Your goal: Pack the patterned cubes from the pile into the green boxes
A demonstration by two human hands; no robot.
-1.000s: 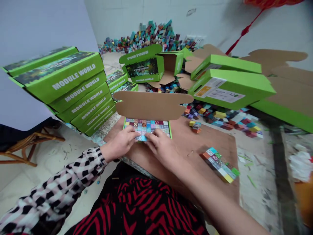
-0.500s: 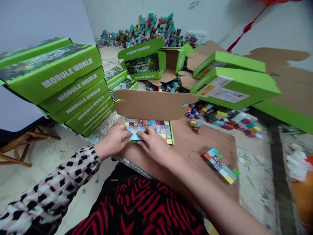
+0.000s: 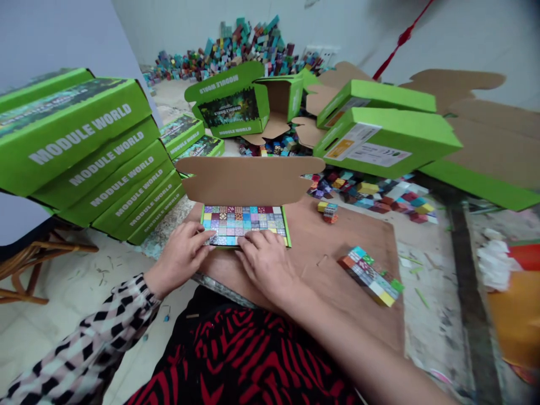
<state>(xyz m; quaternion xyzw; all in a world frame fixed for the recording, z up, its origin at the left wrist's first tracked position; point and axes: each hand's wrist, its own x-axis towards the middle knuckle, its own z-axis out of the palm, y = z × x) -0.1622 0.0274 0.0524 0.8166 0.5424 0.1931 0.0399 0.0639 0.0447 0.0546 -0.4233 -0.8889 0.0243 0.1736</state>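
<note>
Close in front of me an open green cardboard box (image 3: pixel 288 226) holds rows of small patterned cube blocks (image 3: pixel 230 216), packed side by side. Its brown lid flap (image 3: pixel 248 180) stands up at the back. My left hand (image 3: pixel 181 253) is at the front left corner of the box, fingers and thumb closed about that corner. My right hand (image 3: pixel 265 261) rests over the front edge, fingers stretched onto the front row of blocks and holding nothing. Its fingers hide part of that row.
Closed green boxes (image 3: pixel 122 163) are stacked at left. A block cluster (image 3: pixel 371 275) and a smaller one (image 3: pixel 328 211) lie on the brown board (image 3: pixel 350 236) at right. Open boxes (image 3: pixel 388 138) and loose blocks (image 3: pixel 375 194) lie behind; a block heap (image 3: pixel 248 48) lies against the wall.
My right hand has drawn back toward me and right, uncovering more blocks. My left hand has shifted slightly outward to the corner. The whole view has moved a little.
</note>
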